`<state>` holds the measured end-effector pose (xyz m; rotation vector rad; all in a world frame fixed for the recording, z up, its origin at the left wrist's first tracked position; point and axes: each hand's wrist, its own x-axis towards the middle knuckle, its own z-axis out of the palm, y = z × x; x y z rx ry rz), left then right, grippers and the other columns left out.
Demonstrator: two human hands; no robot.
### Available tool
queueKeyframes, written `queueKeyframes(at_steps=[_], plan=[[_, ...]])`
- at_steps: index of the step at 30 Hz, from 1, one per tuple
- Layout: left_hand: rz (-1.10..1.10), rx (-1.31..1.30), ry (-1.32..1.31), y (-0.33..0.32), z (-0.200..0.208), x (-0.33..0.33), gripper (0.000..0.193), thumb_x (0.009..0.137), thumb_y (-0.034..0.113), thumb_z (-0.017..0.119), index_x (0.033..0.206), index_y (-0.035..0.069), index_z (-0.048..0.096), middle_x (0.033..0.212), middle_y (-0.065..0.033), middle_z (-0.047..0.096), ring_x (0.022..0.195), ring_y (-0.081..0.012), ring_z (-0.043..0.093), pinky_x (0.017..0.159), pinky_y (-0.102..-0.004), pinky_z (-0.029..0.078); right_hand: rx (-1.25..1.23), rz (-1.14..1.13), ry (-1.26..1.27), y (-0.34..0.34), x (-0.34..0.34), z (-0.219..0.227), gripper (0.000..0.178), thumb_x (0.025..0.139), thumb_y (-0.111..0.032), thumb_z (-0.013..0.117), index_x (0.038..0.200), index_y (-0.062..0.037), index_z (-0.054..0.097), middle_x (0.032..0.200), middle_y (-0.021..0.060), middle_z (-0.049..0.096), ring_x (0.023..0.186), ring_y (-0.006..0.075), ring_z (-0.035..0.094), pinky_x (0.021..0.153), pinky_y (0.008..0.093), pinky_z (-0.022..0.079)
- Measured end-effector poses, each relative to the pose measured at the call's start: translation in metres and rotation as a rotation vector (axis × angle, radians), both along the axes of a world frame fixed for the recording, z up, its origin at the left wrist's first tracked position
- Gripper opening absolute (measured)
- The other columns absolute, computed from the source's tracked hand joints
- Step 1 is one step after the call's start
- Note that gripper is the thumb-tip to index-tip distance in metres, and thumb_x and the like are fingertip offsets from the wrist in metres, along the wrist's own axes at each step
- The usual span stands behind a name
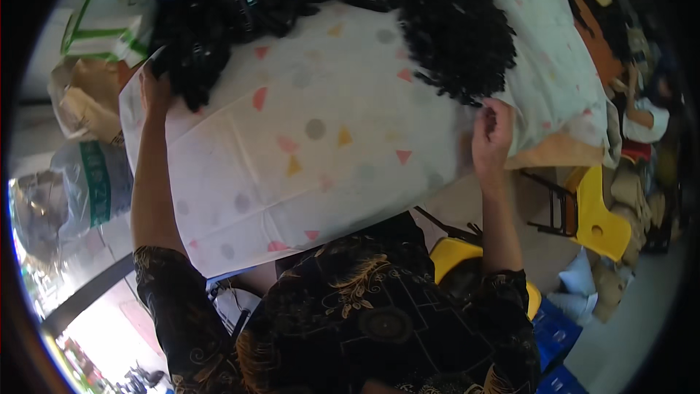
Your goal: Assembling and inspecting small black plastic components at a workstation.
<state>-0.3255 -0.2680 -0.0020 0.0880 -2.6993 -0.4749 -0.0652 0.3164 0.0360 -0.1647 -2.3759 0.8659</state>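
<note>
1. Table [240, 175]: bare cloth from centre toward 6 o'clock gives me open room; the edge runs close under my right wrist, near 3.
2. Glossy black heap [255, 7]: 10 to 12 o'clock.
3. Round black pile [459, 36]: 1 o'clock; I'd tease pieces inward lightly, away from that edge.
4. Left hand [155, 82]: 10 o'clock, at the heap's end; grip hidden, cannot tell.
5. Right hand [493, 128]: 2 o'clock, fingers curled at the pile's rim; whether the grip holds a piece, cannot tell.

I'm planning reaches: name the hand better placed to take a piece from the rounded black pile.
Probably the right hand: it is at the near edge of the rounded black pile, while the left hand is across the cloth, by black items.
</note>
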Motion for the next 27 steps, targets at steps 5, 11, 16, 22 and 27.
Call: queueKeyframes(at_steps=[5, 11, 16, 22, 27], plan=[[0.076, 0.019, 0.035, 0.058, -0.025, -0.012, 0.05, 0.079, 0.016, 0.05, 0.129, 0.015, 0.049, 0.122, -0.0205, 0.051, 0.114, -0.0379, 0.05, 0.097, -0.0454, 0.04, 0.102, 0.022, -0.195, 0.009, 0.005, 0.011, 0.032, 0.079, 0.004, 0.062, 0.109, -0.0045, 0.056, 0.099, 0.0115, 0.053, 0.077, 0.0232, 0.057, 0.069, 0.0317, 0.048], [0.244, 0.033, -0.038, 0.164, -0.003, 0.039, 0.049, 0.076, 0.014, 0.053, 0.125, 0.011, 0.049, 0.118, -0.0206, 0.051, 0.111, -0.038, 0.05, 0.095, -0.0442, 0.042, 0.466, 0.055, -0.216, 0.012, -0.012, 0.014, 0.028, 0.082, -0.008, 0.064, 0.109, -0.0066, 0.056, 0.096, 0.0131, 0.055, 0.084, 0.034, 0.058, 0.071, 0.0393, 0.048], [0.355, 0.148, 0.049, 0.2, -0.004, 0.061, 0.056, 0.074, 0.022, 0.059, 0.129, 0.014, 0.047, 0.128, -0.0197, 0.044, 0.121, -0.0366, 0.04, 0.104, -0.0451, 0.031, 0.554, 0.116, -0.24, -0.011, -0.03, 0.018, 0.021, 0.085, -0.009, 0.061, 0.105, -0.0091, 0.057, 0.093, 0.0106, 0.055, 0.08, 0.0333, 0.059, 0.066, 0.0408, 0.049], [0.066, 0.259, 0.146, 0.218, 0.005, 0.115, 0.057, 0.075, 0.018, 0.063, 0.128, 0.007, 0.045, 0.126, -0.016, 0.044, 0.12, -0.0335, 0.04, 0.104, -0.0444, 0.027, 0.483, 0.193, -0.175, -0.024, -0.047, 0.018, 0.018, 0.085, -0.01, 0.063, 0.102, -0.0077, 0.057, 0.093, 0.0092, 0.059, 0.077, 0.0327, 0.061, 0.064, 0.0386, 0.05], [-0.062, 0.282, 0.308, 0.224, 0.038, 0.165, 0.036, 0.075, 0.018, 0.064, 0.109, 0.009, 0.056, 0.11, -0.0091, 0.053, 0.108, -0.0288, 0.048, 0.094, -0.0432, 0.034, 0.251, 0.277, 0.013, -0.034, -0.05, 0.017, 0.015, 0.087, -0.007, 0.061, 0.101, -0.0053, 0.058, 0.088, 0.008, 0.064, 0.068, 0.0197, 0.062, 0.061, 0.0288, 0.049]])
